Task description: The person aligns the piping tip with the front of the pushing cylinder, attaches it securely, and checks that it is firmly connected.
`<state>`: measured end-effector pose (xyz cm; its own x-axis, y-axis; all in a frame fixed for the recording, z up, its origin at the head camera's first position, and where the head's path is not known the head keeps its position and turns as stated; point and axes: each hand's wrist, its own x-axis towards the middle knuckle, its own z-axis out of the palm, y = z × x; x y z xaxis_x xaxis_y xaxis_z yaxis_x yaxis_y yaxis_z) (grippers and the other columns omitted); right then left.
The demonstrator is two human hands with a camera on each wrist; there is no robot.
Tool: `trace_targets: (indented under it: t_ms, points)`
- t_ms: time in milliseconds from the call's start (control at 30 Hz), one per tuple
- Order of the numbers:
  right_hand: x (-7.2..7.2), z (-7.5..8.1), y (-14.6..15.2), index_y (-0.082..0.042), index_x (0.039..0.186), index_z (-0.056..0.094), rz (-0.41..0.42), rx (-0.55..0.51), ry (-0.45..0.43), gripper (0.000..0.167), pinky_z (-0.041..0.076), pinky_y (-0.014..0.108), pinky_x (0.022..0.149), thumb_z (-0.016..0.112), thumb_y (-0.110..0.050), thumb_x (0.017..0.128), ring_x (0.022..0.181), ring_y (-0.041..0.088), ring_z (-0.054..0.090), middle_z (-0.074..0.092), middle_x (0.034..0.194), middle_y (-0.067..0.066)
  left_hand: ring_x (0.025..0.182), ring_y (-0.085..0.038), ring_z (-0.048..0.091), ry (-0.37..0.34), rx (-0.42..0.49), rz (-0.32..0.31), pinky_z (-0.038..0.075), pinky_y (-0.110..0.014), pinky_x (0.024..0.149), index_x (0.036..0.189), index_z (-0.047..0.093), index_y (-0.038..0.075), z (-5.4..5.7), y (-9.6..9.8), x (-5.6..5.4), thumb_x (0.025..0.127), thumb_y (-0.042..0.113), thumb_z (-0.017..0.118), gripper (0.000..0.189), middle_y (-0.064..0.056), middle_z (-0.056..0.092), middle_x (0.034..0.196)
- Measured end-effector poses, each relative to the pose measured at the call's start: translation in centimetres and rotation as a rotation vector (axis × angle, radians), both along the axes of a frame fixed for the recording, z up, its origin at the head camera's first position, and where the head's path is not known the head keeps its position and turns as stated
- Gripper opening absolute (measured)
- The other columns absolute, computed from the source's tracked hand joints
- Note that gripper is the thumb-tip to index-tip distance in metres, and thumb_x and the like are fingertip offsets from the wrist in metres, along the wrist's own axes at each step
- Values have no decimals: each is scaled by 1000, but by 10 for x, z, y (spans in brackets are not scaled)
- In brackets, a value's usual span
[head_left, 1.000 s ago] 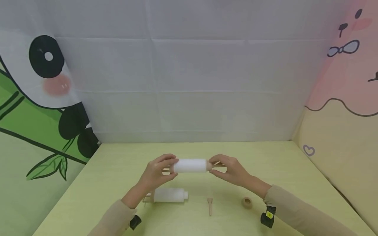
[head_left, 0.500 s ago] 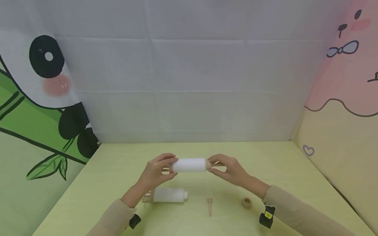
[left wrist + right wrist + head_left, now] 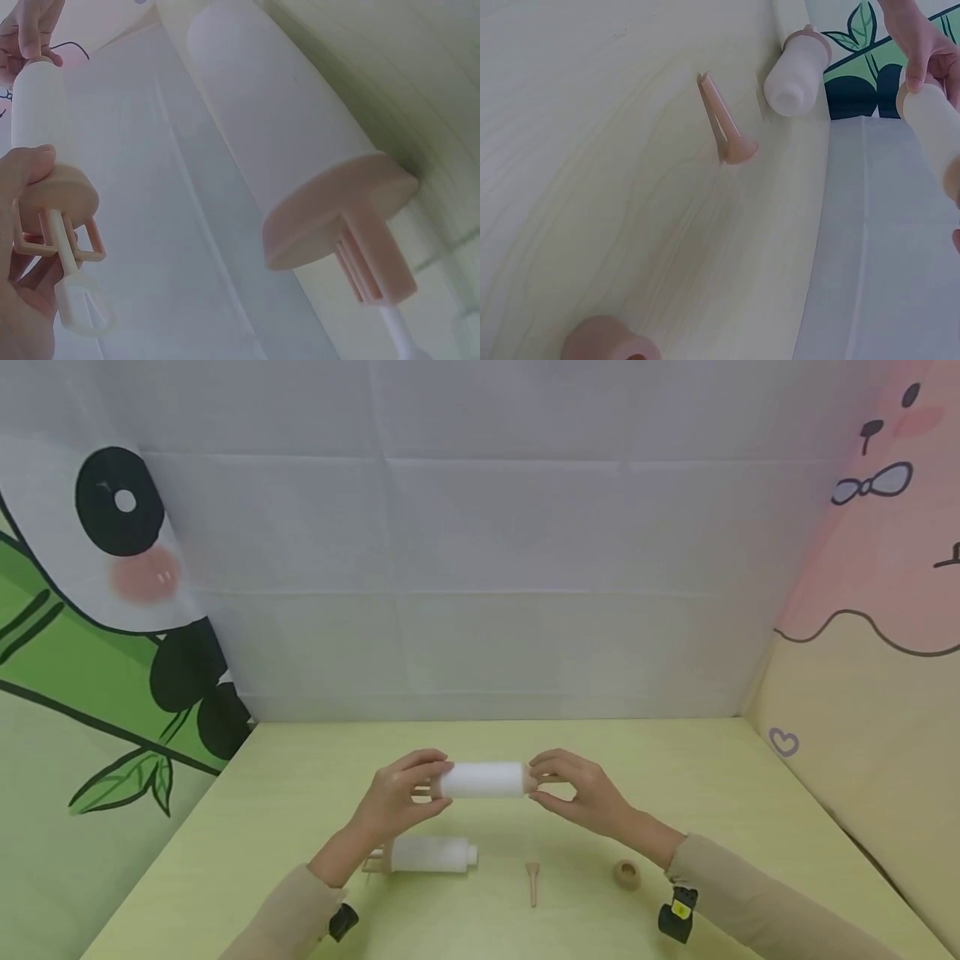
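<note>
Risks, left to right: left hand (image 3: 393, 793) has only the collar end of the white cylinder (image 3: 483, 780), so a loose pinch could let it roll or dip, I'd judge; a drop would probably land on or near the second cylinder (image 3: 429, 855), lying on its side on the bench (image 3: 225, 835) below the left hand. Uneven push between the hands could cock the peach end piece (image 3: 529, 778) at the right fingertips; whether it is fully seated can't be told, fingers cover part of it. Lowering carelessly could knock the small flared stick (image 3: 532, 878), below and between the hands, or roll the peach ring (image 3: 627, 875) below the right hand. Pose: left hand comes up from lower left, fingers over and thumb under, grasping the collar end; cylinder is off the bench, roughly level, spanning the gap between the hands. Right hand (image 3: 588, 789) faces it from the right, elbow side lower, pinching the peach end piece, thumb beneath, fingers on top.
</note>
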<state>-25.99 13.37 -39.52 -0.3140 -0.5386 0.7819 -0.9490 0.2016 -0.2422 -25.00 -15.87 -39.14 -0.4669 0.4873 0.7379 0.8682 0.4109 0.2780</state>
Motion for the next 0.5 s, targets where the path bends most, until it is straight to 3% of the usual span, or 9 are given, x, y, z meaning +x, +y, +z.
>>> trace_targets:
  t_ms: [200,367,500]
  points:
    - [-3,0,0,1,102,58,5,57,50,36,51,19,75,72,6,70,89,22,61,58,101,12,79,-24,65,13,-18,5,50,-12,61,102,64,1,-1,-1,-1,60,-3,81,46,-13,58,104]
    - [-5,1,1,0,104,58,18,86,-5,31,54,25,71,70,0,76,91,20,61,60,101,10,79,-24,65,24,-23,16,50,-12,60,102,65,2,0,-2,0,60,-2,81,45,-13,58,104]
    - [-4,-1,2,-1,106,57,19,106,-33,29,53,23,73,69,-5,79,93,19,61,60,102,8,78,-24,66,7,-23,10,50,-12,60,102,64,1,-1,-2,1,60,-3,80,45,-14,58,104]
